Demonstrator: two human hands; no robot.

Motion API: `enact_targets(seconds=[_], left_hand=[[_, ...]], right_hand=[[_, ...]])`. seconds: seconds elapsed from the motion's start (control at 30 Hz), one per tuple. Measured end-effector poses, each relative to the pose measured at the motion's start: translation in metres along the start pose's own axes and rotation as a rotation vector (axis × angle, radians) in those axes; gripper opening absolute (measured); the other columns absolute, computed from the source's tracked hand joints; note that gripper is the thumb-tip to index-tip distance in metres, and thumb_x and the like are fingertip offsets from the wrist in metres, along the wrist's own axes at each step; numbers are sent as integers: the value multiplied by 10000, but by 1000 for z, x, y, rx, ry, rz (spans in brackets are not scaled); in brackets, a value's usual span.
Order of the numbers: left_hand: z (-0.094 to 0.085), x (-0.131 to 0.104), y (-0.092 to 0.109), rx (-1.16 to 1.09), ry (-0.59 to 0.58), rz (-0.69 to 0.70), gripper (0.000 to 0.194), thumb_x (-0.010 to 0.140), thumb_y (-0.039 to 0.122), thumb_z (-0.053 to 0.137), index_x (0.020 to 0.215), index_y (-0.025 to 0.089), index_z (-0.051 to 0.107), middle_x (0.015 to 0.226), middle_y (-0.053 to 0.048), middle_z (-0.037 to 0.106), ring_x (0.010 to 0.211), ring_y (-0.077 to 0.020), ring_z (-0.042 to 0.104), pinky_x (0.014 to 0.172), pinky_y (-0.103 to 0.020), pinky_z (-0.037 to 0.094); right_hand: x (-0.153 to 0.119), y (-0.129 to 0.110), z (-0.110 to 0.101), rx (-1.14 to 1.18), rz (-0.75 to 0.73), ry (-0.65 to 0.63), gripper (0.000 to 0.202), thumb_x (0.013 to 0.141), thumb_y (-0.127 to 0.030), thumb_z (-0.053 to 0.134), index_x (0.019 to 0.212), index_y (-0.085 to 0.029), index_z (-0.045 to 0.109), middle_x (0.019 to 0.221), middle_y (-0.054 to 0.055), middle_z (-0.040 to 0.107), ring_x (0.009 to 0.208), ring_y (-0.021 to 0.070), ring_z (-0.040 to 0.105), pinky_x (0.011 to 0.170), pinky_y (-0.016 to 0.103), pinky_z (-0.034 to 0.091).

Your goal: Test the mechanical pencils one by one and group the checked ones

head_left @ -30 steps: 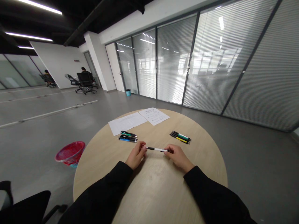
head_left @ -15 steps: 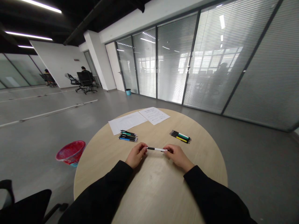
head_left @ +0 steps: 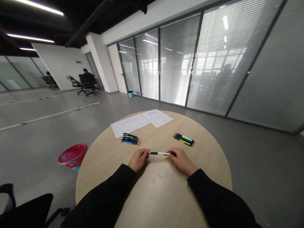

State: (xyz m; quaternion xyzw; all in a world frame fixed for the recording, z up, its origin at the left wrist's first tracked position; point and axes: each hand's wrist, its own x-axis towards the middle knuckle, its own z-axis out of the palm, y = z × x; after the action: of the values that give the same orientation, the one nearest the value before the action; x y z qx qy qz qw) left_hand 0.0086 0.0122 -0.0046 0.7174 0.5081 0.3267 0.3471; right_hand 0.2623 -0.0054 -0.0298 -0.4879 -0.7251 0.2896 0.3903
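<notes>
A white pen (head_left: pixel 159 153) with a black grip lies level between my two hands, over the near middle of the table. My left hand (head_left: pixel 139 159) pinches its tip end between thumb and fingers. At the other end, by the clip, my right hand (head_left: pixel 180 160) is closed on the white barrel. Beyond my left hand lies a row of several pens (head_left: pixel 130 138), with black, green and blue barrels. Past my right hand a second group of pens (head_left: pixel 183 139) rests on the wood, showing white, green and yellow.
Two printed sheets of paper (head_left: pixel 130 124) lie at the far side of the round wooden table (head_left: pixel 152 196). On the floor to the left stands a red-lined basket (head_left: pixel 72 155). A black chair (head_left: pixel 26 209) is at the lower left. People sit on office chairs (head_left: pixel 87 84) farther back.
The pen's tip end has dipped slightly with my left hand, so the pen lies more level. Both hands keep their hold. The pen groups have not moved on the table.
</notes>
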Motion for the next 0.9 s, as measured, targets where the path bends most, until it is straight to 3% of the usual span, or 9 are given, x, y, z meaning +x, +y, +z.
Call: enact_targets(seconds=[0.1, 0.27, 0.4, 0.67, 0.77, 0.9], left_hand=[[2, 0, -1, -65, 35, 9, 491, 942, 549, 387, 668, 179, 556, 521, 26, 514, 481, -121, 444, 531, -253, 345], [5, 0, -4, -227, 57, 91, 299, 885, 481, 536, 919, 185, 570, 648, 35, 545, 545, -119, 485, 545, -235, 378], [2, 0, -2, -120, 33, 100, 276, 898, 447, 526, 821, 184, 559, 633, 28, 541, 568, -127, 481, 567, -246, 377], [-2, -1, 0, 18, 36, 46, 456, 952, 508, 408, 655, 186, 535, 545, 20, 522, 514, -130, 445, 544, -264, 343], [0, -1, -2, -55, 34, 70, 415, 954, 501, 412, 729, 182, 553, 588, 19, 539, 547, -131, 481, 577, -263, 377], [5, 0, -6, -243, 28, 96, 270, 888, 456, 558, 929, 189, 552, 651, 38, 544, 577, -127, 517, 584, -251, 404]], right_hand=[[0, 1, 0, 4, -6, 8, 130, 851, -224, 587, 845, -187, 711, 736, 8, 657, 686, 156, 557, 640, 254, 374], [0, 3, 1, 13, -8, 23, 125, 848, -218, 589, 864, -188, 710, 757, 9, 664, 696, 159, 559, 647, 254, 379], [0, 3, 0, 18, -2, 23, 118, 847, -214, 587, 843, -188, 702, 727, 2, 644, 679, 156, 548, 635, 252, 377], [0, 3, -1, 25, -6, 10, 127, 851, -227, 587, 851, -187, 707, 729, 3, 640, 683, 156, 550, 633, 250, 378], [0, 4, 0, 21, -5, 9, 131, 855, -238, 589, 854, -186, 709, 728, 3, 640, 682, 156, 549, 632, 250, 377], [1, 4, 0, 27, -1, 16, 129, 851, -239, 591, 855, -185, 708, 726, 2, 640, 678, 154, 545, 629, 248, 376]])
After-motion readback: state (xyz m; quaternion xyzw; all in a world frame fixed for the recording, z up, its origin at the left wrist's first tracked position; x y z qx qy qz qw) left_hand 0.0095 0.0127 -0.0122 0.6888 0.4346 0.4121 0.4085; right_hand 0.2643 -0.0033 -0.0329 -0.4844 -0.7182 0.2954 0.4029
